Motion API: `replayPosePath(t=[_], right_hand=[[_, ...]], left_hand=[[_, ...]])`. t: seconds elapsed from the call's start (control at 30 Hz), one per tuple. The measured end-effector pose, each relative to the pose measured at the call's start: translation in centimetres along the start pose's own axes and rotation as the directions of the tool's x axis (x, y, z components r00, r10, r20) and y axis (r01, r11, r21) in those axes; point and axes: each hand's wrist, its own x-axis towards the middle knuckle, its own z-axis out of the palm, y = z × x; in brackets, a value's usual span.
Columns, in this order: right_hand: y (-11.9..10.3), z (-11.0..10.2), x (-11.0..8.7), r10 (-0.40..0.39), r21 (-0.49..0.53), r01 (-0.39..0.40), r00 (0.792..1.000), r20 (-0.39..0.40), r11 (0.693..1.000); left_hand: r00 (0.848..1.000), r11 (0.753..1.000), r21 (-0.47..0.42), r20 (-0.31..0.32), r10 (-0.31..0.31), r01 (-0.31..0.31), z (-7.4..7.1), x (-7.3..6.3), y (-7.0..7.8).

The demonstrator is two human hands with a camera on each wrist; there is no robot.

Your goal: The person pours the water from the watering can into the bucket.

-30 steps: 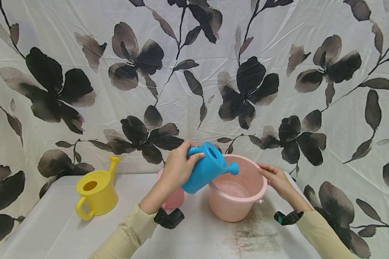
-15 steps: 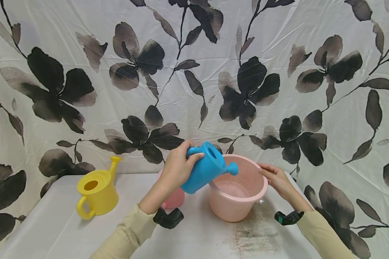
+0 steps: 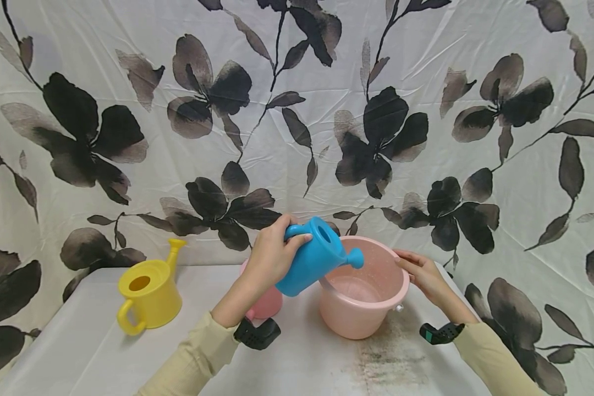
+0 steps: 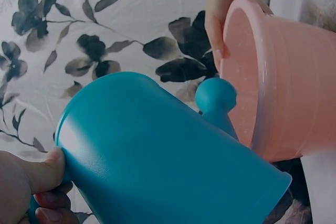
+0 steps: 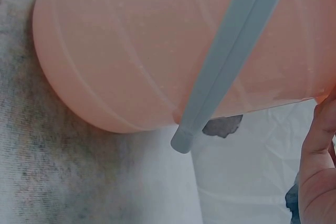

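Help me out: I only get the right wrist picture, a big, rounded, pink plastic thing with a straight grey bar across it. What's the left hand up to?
Observer: The left hand is gripping a blue, cylindrical plastic watering can.

Visitor: Oh! Is it tipped or level?

Observer: Tipped: its blue, round-ended spout points toward the open mouth of your pink thing, a round plastic bucket.

Visitor: Funny, I'd never have guessed. Is there another can anywhere?

Observer: Yes, the head view shows a yellow, rounded plastic watering can standing upright toward the person's left on the flat, white table.
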Motion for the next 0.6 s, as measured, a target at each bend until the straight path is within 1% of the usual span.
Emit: replayPosePath(t=[0.27,0.6], right_hand=[[0.07,0.02,0.04,-0.007,0.013,0.007,1.0,-0.002,1.0],[0.03,0.07,0.08,-0.022,0.024,0.022,1.0,0.005,0.999]], left_hand=[[1.0,1.0,0.019,-0.004,0.012,-0.012,-0.03,0.1,0.06],[1.0,1.0,0.021,0.001,0.009,-0.009,0.09,0.15,0.14]])
